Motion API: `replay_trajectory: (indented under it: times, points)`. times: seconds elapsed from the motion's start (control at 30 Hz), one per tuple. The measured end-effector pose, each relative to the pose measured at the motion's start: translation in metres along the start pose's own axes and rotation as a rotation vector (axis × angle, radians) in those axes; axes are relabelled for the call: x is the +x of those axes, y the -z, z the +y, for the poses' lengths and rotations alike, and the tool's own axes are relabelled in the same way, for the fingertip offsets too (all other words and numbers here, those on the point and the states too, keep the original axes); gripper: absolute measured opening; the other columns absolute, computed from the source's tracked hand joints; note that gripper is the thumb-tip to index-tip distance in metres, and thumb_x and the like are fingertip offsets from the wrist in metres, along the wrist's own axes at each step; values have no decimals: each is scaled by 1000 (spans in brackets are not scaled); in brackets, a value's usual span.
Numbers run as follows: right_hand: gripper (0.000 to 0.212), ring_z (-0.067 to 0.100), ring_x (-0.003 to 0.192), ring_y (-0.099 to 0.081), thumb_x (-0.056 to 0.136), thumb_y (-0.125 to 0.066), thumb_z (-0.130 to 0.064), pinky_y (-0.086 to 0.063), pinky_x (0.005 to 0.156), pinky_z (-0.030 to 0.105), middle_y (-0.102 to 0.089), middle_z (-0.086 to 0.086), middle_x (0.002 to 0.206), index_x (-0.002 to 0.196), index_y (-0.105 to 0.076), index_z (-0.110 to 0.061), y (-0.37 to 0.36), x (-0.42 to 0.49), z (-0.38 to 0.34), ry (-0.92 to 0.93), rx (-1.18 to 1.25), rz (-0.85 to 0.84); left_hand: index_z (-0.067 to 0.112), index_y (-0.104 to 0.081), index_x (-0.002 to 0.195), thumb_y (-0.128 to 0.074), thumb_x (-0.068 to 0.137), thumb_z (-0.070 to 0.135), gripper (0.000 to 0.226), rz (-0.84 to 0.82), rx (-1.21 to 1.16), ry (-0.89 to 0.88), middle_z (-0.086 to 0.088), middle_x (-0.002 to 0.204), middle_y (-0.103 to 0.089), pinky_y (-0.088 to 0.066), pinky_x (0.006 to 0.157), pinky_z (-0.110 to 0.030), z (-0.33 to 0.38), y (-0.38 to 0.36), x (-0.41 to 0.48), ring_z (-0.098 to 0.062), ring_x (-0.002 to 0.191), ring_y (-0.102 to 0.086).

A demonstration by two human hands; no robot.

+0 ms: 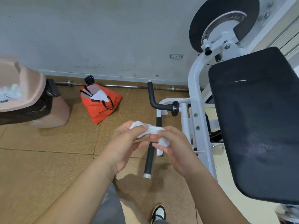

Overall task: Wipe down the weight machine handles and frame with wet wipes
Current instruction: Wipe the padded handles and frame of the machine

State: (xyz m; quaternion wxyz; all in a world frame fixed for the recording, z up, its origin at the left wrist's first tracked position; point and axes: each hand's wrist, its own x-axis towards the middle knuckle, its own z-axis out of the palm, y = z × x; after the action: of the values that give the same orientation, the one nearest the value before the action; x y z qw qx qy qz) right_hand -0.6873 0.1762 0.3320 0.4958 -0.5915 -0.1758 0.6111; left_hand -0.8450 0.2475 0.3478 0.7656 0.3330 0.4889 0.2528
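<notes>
A crumpled white wet wipe (151, 130) is pinched between both hands in the middle of the view. My left hand (127, 143) grips its left end and my right hand (174, 146) grips its right end. Just beyond and below the hands runs a black-gripped handle (149, 160) with a silver end cap. A second bent black handle (153, 101) sits farther back, joined to the white machine frame (195, 88). The black padded seat back (255, 120) fills the right side, with a black weight plate (210, 18) above it.
A pink bin (32, 94) with a dark liner holds used white wipes at the left. An orange bag (100, 102) lies on the tan tiled floor near the grey wall. A barbell (123, 86) rests along the skirting. My shoe (159, 212) shows at the bottom.
</notes>
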Motion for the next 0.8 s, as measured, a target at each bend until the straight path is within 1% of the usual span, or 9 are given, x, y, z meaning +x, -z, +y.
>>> replay_trajectory:
  times: [0.1, 0.2, 0.27, 0.33, 0.4, 0.5, 0.6, 0.73, 0.8]
  points:
    - [27, 21, 106, -77, 70, -84, -33, -56, 104, 44, -80, 14, 104, 84, -68, -16, -35, 29, -10, -40, -152, -36, 6, -60, 101, -65, 96, 4, 8, -41, -60, -70, -32, 113, -72, -57, 87, -38, 38, 25, 33, -37, 101, -73]
    - [18, 27, 102, -76, 89, -81, -28, -55, 107, 49, -80, 12, 101, 88, -68, -16, -65, 60, -15, -44, -248, 20, 2, -63, 106, -68, 95, 4, 13, -49, 50, -121, -35, 108, -70, -60, 74, -38, 77, 47, 70, -38, 93, -69]
    - [19, 33, 115, -71, 94, -79, -30, -54, 109, 52, -76, 15, 113, 99, -70, -14, -82, 73, -23, -64, -210, 71, 2, -68, 106, -70, 96, 12, 13, -84, 187, -145, -30, 105, -73, -58, 83, -54, 100, 56, 90, -39, 92, -70]
    - [28, 21, 117, -72, 95, -78, -33, -58, 102, 39, -76, 5, 121, 119, -71, -20, -93, 79, -35, -60, -113, 94, 12, -74, 107, -67, 99, 17, 11, -142, 297, -138, -18, 100, -77, -57, 92, -58, 119, 58, 106, -35, 94, -74]
    - [32, 15, 118, -72, 101, -70, -39, -58, 99, 32, -77, 0, 124, 128, -73, -23, -104, 82, -48, -4, -21, 119, 19, -76, 106, -63, 102, 18, 14, -237, 395, -149, -9, 98, -79, -60, 88, -53, 134, 54, 118, -28, 93, -76]
    - [33, 25, 116, -73, 102, -62, -45, -56, 105, 43, -79, 7, 118, 111, -81, -19, -111, 85, -60, 34, 160, 294, 23, -74, 107, -59, 105, 19, 16, -406, 517, -168, -2, 95, -80, -64, 78, -38, 145, 37, 128, -20, 90, -77]
    - [20, 24, 90, -76, 91, -74, -37, -60, 82, 37, -79, 11, 100, 84, -79, -19, -109, 81, -66, 83, 360, 454, 25, -70, 110, -58, 105, 23, 12, -425, 610, -172, -1, 94, -79, -64, 76, -38, 145, 21, 135, -17, 89, -76]
    - [11, 22, 79, -77, 104, -65, -15, -63, 69, 35, -79, 15, 95, 96, -70, -10, -93, 79, -73, 150, 532, 632, 25, -69, 113, -60, 104, 23, 13, -410, 636, -174, 9, 94, -78, -62, 66, -22, 137, 4, 145, -9, 88, -76]
    - [11, 21, 77, -75, 109, -59, -15, -63, 65, 33, -78, 13, 92, 102, -65, -8, -83, 84, -73, 158, 528, 756, 23, -70, 108, -59, 105, 19, 13, -441, 620, -166, 7, 90, -80, -61, 63, -21, 133, -5, 144, -10, 83, -77]
